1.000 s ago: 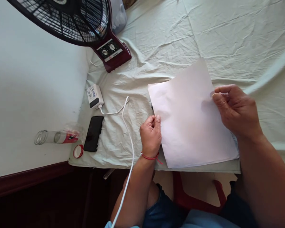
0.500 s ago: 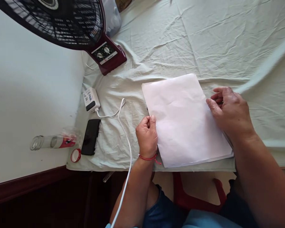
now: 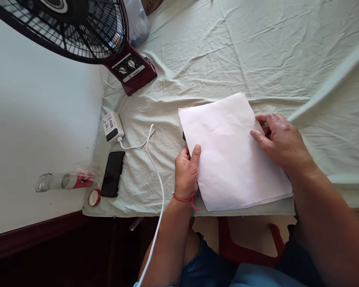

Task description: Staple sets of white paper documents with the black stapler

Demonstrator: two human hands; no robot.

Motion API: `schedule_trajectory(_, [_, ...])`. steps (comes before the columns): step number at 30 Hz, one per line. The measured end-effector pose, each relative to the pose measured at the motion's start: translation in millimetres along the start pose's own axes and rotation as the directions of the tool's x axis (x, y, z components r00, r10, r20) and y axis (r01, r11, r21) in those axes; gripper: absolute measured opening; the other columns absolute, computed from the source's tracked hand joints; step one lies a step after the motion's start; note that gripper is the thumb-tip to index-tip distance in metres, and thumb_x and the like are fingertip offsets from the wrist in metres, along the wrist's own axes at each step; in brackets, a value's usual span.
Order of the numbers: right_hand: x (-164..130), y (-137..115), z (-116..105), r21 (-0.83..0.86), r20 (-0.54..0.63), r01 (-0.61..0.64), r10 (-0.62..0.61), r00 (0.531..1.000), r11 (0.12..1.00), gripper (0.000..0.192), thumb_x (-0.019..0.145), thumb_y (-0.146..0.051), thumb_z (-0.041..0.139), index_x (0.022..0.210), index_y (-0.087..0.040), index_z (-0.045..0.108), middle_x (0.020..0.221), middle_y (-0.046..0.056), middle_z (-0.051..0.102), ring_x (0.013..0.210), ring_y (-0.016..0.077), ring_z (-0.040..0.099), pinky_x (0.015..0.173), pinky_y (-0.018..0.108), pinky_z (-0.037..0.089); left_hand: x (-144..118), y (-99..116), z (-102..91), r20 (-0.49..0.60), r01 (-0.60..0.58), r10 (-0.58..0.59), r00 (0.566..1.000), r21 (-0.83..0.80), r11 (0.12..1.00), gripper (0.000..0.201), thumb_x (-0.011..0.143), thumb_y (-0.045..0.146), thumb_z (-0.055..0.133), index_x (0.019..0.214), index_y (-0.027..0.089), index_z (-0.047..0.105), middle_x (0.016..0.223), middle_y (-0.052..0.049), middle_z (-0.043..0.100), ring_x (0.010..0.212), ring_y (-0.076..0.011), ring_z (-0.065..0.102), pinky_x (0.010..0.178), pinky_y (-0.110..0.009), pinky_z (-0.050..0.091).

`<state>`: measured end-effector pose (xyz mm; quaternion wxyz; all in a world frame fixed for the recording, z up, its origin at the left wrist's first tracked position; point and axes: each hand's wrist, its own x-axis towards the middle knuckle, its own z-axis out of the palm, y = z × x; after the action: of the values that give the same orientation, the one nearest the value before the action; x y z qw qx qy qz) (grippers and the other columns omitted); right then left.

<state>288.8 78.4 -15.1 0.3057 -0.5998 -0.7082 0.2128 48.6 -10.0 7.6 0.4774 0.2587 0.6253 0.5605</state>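
Note:
A thin stack of white paper sheets (image 3: 230,155) lies near the front edge of a table covered with a pale green cloth (image 3: 257,52). My left hand (image 3: 186,171) grips the stack's left edge, thumb on top of the paper. My right hand (image 3: 279,141) rests on the stack's right edge, fingers spread flat on the top sheet. A small dark object peeks out under the paper's left edge, too hidden to name.
A black and maroon table fan (image 3: 86,36) stands at the back left. A white charger (image 3: 111,126) with its cable (image 3: 155,167), a black phone (image 3: 112,173), a lying clear bottle (image 3: 62,181) and its red cap (image 3: 93,197) sit left. A red stool (image 3: 242,247) is below.
The top sheet, lifted a second ago, now lies flat on the stack. My right hand came down onto its right edge and my left thumb moved onto the paper.

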Motion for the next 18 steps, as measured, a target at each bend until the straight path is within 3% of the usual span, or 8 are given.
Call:
schedule_trajectory(5, [-2.0, -0.3, 0.6, 0.011, 0.003, 0.003, -0.003, 1.000, 1.000, 0.033, 0.086, -0.027, 0.076, 0.119, -0.027, 0.075, 0.105, 0.009, 0.071, 0.088, 0.0260, 0.067, 0.090, 0.047, 0.058, -2.0, -0.6, 1.0, 0.037, 0.037, -0.039, 0.999, 0.062, 0.997, 0.054, 0.076, 0.062, 0.093, 0.096, 0.013, 0.080, 0.095, -0.011, 0.085, 0.092, -0.0267, 0.080, 0.084, -0.037, 0.064])
schedule_trajectory(9, [-1.6, -2.7, -1.9, 0.106, 0.001, -0.026, 0.026, 1.000, 0.994, 0.036, 0.089, -0.032, 0.076, 0.124, -0.025, 0.073, 0.114, 0.010, 0.074, 0.093, 0.0255, 0.070, 0.093, 0.047, 0.061, -1.3, -0.1, -0.7, 0.034, -0.051, 0.051, 0.998, 0.025, 0.998, 0.048, 0.079, 0.057, 0.093, 0.101, 0.016, 0.083, 0.100, -0.010, 0.086, 0.098, -0.0257, 0.081, 0.090, -0.036, 0.064])
schedule_trajectory(13, [0.2, -6.7, -9.2, 0.298, -0.007, -0.118, 0.126, 0.992, 0.947, 0.054, 0.090, -0.046, 0.081, 0.138, -0.024, 0.067, 0.123, 0.013, 0.078, 0.103, 0.0274, 0.075, 0.090, 0.045, 0.064, 1.6, 7.9, -6.5, -0.028, -0.179, 0.179, 0.983, 0.011, 0.984, 0.046, 0.079, 0.058, 0.094, 0.102, 0.020, 0.084, 0.109, -0.008, 0.086, 0.104, -0.0228, 0.080, 0.097, -0.034, 0.064])
schedule_trajectory(15, [-0.3, -10.2, -15.1, 0.423, 0.068, -0.172, 0.158, 0.985, 0.890, 0.059, 0.091, -0.051, 0.082, 0.142, -0.026, 0.066, 0.122, 0.012, 0.079, 0.103, 0.0276, 0.077, 0.085, 0.043, 0.066, 2.5, 11.6, -9.5, -0.058, -0.250, 0.252, 0.966, 0.030, 0.968, 0.043, 0.080, 0.059, 0.094, 0.097, 0.021, 0.084, 0.104, -0.006, 0.086, 0.104, -0.0213, 0.079, 0.099, -0.033, 0.063])
schedule_trajectory(18, [-4.4, -17.2, -23.5, 0.600, 0.314, -0.287, 0.109, 0.943, 0.747, 0.050, 0.094, -0.058, 0.080, 0.133, -0.028, 0.073, 0.112, 0.009, 0.082, 0.098, 0.0287, 0.080, 0.078, 0.043, 0.069, 2.0, 14.4, -11.9, -0.062, -0.332, 0.335, 0.940, 0.046, 0.942, 0.040, 0.081, 0.060, 0.093, 0.093, 0.024, 0.085, 0.098, -0.003, 0.084, 0.107, -0.0205, 0.077, 0.102, -0.032, 0.061])
